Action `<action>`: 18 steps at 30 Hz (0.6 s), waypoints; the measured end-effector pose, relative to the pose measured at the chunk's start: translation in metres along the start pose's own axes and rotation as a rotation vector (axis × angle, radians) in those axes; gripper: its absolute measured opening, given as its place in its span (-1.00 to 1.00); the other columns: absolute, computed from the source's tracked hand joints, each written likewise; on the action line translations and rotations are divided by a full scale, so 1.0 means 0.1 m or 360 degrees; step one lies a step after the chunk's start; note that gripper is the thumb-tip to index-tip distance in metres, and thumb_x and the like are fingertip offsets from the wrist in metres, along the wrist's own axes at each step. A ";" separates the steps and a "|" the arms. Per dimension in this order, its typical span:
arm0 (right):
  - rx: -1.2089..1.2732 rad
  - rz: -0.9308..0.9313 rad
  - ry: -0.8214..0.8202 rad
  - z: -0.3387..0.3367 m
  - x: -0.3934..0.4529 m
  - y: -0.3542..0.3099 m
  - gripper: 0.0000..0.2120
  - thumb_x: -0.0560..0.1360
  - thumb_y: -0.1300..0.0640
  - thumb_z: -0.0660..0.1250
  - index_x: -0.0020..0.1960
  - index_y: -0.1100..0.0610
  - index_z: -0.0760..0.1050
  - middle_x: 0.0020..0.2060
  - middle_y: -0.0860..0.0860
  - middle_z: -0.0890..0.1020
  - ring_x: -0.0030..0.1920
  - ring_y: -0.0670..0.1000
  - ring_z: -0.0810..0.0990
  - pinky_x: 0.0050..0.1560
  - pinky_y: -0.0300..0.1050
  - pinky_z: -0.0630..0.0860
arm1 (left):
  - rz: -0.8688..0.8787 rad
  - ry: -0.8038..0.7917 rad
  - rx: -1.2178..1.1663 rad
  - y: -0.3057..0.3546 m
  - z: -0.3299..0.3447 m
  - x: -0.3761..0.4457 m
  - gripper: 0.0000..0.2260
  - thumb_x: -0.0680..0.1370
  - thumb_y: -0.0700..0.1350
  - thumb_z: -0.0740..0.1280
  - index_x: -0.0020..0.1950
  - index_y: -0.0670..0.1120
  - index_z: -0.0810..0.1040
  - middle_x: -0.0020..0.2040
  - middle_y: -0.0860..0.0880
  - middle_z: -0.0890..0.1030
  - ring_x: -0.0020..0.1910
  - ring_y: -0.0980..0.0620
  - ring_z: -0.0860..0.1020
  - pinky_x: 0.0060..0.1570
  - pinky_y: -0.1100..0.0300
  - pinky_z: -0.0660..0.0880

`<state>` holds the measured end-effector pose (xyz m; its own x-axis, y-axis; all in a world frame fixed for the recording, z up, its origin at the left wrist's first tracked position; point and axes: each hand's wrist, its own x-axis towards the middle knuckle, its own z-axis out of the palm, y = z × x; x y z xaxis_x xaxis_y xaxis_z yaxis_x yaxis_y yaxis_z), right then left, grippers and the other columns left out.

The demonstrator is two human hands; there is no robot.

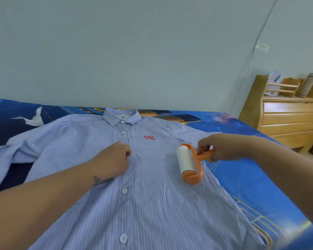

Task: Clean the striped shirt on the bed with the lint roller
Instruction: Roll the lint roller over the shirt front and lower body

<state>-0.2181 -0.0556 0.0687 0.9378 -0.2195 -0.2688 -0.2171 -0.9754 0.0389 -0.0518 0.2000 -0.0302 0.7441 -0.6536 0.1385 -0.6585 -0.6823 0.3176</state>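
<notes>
A light blue striped shirt (148, 195) lies flat and buttoned on the bed, collar toward the wall, with a small red bow stitched on the chest. My left hand (114, 159) rests on the shirt's middle by the button line, fingers curled in and pressing the cloth. My right hand (222, 148) grips the orange handle of a lint roller (186, 162). Its white roll lies on the shirt's right chest area, near the side seam.
The bed has a dark blue printed sheet (242, 170). A plain wall runs behind it. A wooden headboard with shelves (287, 120) stands at the right, holding a bottle and a paper. A thin cord hangs down the wall at right.
</notes>
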 end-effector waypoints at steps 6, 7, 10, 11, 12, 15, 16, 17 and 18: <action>0.0027 -0.0120 0.0013 0.06 0.23 -0.51 -0.71 0.47 0.16 0.39 0.14 -0.10 0.54 -0.01 -0.09 0.62 0.01 -0.01 0.55 0.04 -0.11 0.48 | 0.0024 0.0027 -0.0053 -0.05 0.03 -0.17 -0.79 0.58 -0.10 0.22 0.19 -0.09 0.51 0.17 -0.04 0.47 0.11 0.00 0.49 0.18 0.09 0.45; 0.0036 -0.0157 0.0025 0.05 0.27 -0.60 -0.71 0.47 0.17 0.39 0.15 -0.09 0.54 -0.01 -0.09 0.61 0.00 -0.02 0.54 0.02 -0.12 0.47 | 0.0022 0.0028 -0.0065 -0.06 0.03 -0.18 -0.77 0.58 -0.09 0.22 0.21 -0.09 0.49 0.18 -0.04 0.47 0.12 0.00 0.49 0.19 0.09 0.44; 0.0038 -0.0277 0.0037 0.03 0.40 -0.90 -0.69 0.48 0.18 0.39 0.20 -0.02 0.53 0.03 -0.04 0.58 0.01 -0.01 0.51 0.00 -0.16 0.41 | -0.0025 0.0012 -0.0182 -0.10 0.03 -0.19 -0.68 0.57 -0.09 0.28 0.31 -0.06 0.36 0.23 0.00 0.49 0.10 0.02 0.48 0.15 0.14 0.44; 0.0026 -0.0313 0.0043 0.03 0.45 -0.99 -0.68 0.48 0.18 0.39 0.21 -0.01 0.53 0.06 -0.02 0.56 0.03 0.00 0.51 0.02 -0.15 0.41 | -0.0044 -0.0011 -0.0244 -0.12 0.02 -0.19 -0.63 0.56 -0.10 0.30 0.34 -0.05 0.32 0.24 0.02 0.49 0.07 0.04 0.48 0.10 0.17 0.43; 0.0013 -0.0346 0.0051 0.02 0.50 -1.08 -0.68 0.48 0.18 0.39 0.22 -0.01 0.52 0.06 -0.01 0.55 0.04 0.01 0.51 0.03 -0.14 0.41 | -0.0057 -0.0049 -0.0289 -0.13 0.01 -0.19 -0.60 0.55 -0.11 0.31 0.36 -0.04 0.28 0.26 0.04 0.48 0.04 0.05 0.48 0.05 0.19 0.41; -0.0034 -0.0402 0.0082 0.01 0.59 -1.25 -0.68 0.48 0.18 0.39 0.22 0.01 0.52 -0.01 -0.04 0.49 0.00 0.00 0.47 0.00 -0.15 0.40 | -0.0035 -0.0156 -0.0326 -0.17 -0.03 -0.18 -0.59 0.57 -0.09 0.27 0.38 -0.01 0.23 0.29 0.02 0.48 0.03 0.03 0.51 -0.03 0.19 0.42; -0.0035 -0.0405 0.0088 0.01 0.60 -1.26 -0.69 0.48 0.18 0.39 0.21 0.02 0.52 -0.02 -0.04 0.48 -0.01 -0.01 0.47 0.00 -0.15 0.40 | -0.0033 -0.0171 -0.0324 -0.17 -0.03 -0.18 -0.59 0.57 -0.08 0.26 0.38 -0.01 0.23 0.29 0.01 0.48 0.05 0.02 0.52 -0.02 0.18 0.43; -0.0027 -0.0402 0.0092 0.02 0.60 -1.25 -0.69 0.48 0.18 0.39 0.21 0.01 0.52 -0.02 -0.05 0.47 -0.01 -0.01 0.47 0.01 -0.14 0.40 | -0.0039 -0.0177 -0.0316 -0.17 -0.03 -0.18 -0.59 0.57 -0.08 0.27 0.38 0.00 0.23 0.29 0.01 0.48 0.07 0.02 0.52 0.01 0.16 0.44; -0.0012 -0.0394 0.0091 0.03 0.59 -1.23 -0.69 0.48 0.18 0.40 0.21 0.01 0.52 -0.02 -0.05 0.48 0.00 0.00 0.47 0.02 -0.14 0.41 | -0.0055 -0.0178 -0.0299 -0.18 -0.03 -0.19 -0.58 0.56 -0.08 0.28 0.38 0.00 0.23 0.31 0.03 0.48 0.09 0.01 0.51 0.06 0.14 0.45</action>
<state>-0.1371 0.0512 0.0449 0.9760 0.0256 -0.2164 0.0230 -0.9996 -0.0142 -0.0539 0.2253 -0.0355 0.7417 -0.6704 0.0229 -0.5926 -0.6388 0.4908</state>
